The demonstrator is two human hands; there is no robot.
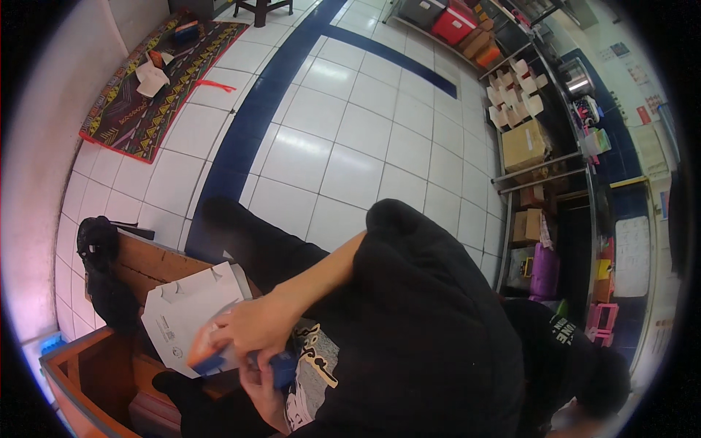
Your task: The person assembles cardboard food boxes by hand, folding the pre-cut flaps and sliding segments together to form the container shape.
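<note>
Head view: a flat white cardboard box blank (191, 310) with cut tabs is in hand above a wooden crate (87, 365), partly folded at its lower edge as far as I can judge; most of it is not yet shaped. The right hand (252, 328) reaches across from a bent forearm, fingers clamped on the blank's lower corner. The left hand (263, 398) sits beneath, palm up, gripping something blue; its exact closure I cannot tell.

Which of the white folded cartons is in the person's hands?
The flat one at lower left, gripped by the hand. The others stand folded on the shelf at upper right.
</note>
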